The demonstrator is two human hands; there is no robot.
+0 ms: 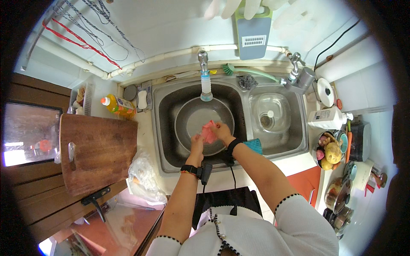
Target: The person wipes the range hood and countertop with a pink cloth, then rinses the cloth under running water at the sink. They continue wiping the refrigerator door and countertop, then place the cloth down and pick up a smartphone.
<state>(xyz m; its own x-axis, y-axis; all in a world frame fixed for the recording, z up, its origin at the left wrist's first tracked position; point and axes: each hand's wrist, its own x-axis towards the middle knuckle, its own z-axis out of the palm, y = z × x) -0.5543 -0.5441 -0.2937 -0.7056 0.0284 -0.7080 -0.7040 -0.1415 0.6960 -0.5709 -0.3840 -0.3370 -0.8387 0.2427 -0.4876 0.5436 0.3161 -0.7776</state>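
Over a round metal basin (189, 110) in the larger bowl of a stainless steel sink (163, 160), both my hands hold a small pink cloth (209, 131). My left hand (197, 140) grips its lower left edge, and my right hand (222, 130) pinches its upper right part. The faucet (205, 72), with a ribbed extension, points down just above the basin. Whether water is running cannot be told.
Right of the basin, the smaller bowl holds a clear plastic container (282, 99); a blue cloth (254, 146) hangs on the divider. A steel scourer (248, 82) and green brush (229, 69) lie behind. Dish soap (120, 105), a plastic bag (144, 179) and a wooden board (99, 150) are at left.
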